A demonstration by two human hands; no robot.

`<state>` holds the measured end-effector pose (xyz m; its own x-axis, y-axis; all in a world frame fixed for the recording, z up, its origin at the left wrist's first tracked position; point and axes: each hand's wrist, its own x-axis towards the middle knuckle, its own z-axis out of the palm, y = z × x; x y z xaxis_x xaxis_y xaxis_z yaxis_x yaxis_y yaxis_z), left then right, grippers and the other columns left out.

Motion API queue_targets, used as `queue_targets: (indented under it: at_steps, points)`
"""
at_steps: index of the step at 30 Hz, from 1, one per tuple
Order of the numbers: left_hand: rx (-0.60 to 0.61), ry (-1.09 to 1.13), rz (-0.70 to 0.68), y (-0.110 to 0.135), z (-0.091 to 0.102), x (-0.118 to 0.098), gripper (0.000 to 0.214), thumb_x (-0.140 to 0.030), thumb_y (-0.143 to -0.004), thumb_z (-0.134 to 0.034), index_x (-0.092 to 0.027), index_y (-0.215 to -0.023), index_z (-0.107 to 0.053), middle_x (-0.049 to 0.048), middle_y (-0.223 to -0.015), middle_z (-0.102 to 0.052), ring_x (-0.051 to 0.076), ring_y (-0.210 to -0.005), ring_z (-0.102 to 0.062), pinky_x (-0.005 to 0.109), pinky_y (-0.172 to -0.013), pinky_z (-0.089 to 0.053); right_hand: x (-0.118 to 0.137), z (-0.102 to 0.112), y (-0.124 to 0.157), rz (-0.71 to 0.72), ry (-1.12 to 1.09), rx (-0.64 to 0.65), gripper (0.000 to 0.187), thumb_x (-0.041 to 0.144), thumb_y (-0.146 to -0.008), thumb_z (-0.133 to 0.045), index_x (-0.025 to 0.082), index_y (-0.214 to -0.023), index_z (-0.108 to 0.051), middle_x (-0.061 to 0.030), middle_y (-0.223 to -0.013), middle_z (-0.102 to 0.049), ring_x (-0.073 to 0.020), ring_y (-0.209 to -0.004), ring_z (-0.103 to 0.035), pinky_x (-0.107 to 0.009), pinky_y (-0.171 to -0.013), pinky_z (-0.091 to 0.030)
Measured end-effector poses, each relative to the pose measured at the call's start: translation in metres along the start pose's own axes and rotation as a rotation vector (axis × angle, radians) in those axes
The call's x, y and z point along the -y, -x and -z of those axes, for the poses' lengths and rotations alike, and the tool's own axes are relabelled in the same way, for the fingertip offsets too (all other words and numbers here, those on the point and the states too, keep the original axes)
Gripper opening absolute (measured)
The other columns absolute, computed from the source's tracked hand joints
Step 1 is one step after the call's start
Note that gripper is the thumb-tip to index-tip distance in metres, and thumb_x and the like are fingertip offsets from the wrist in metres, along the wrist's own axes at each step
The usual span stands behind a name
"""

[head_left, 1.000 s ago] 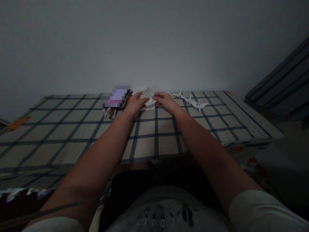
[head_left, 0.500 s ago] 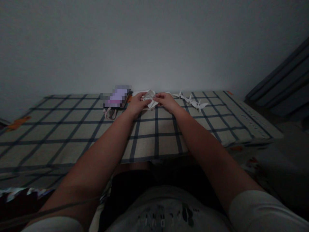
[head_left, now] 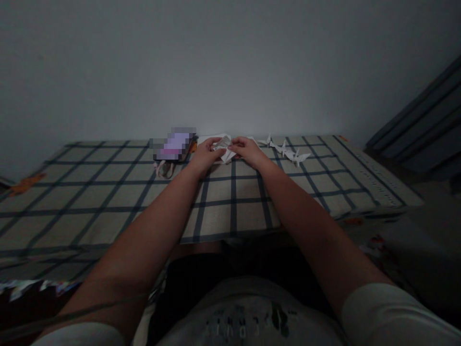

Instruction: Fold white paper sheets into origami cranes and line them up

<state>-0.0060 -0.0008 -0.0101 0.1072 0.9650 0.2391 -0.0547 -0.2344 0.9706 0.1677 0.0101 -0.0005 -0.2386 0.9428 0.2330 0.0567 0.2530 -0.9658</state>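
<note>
L hand (head_left: 206, 154): pinches paper (head_left: 226, 154)
R hand (head_left: 248, 150): pinches paper, opp. side
Cranes (head_left: 289, 154): on counter (head_left: 248, 192), nr. R hand

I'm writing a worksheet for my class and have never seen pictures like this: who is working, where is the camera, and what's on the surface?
There is no machine, just a person's two bare hands. The camera is worn on their head, looking forward and down, so forearms fill the foreground. The left hand and right hand hold a piece of folded paper between them. On the checked cloth, folded white paper shapes lie to the right; a purple-screened device, partly pixelated, is on the left.
</note>
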Motion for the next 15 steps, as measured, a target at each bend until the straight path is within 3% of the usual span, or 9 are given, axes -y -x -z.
queue_targets:
  at_steps: [15]
  points:
    - [-0.023, -0.058, -0.005, -0.004, 0.0012, 0.0075, 0.052, -0.025, -0.059, -0.079, -0.017, -0.109, -0.067, 0.0043, -0.09, -0.072, 0.019, -0.076, -0.066, 0.035, -0.076, -0.056, -0.0007, 0.0016, 0.0011, 0.022, 0.002, 0.032, 0.009, 0.019, -0.081, -0.068, 0.017, -0.077, -0.061, 0.0016, -0.072, -0.061, -0.0099, -0.065, -0.056, -0.022, -0.062, -0.049]
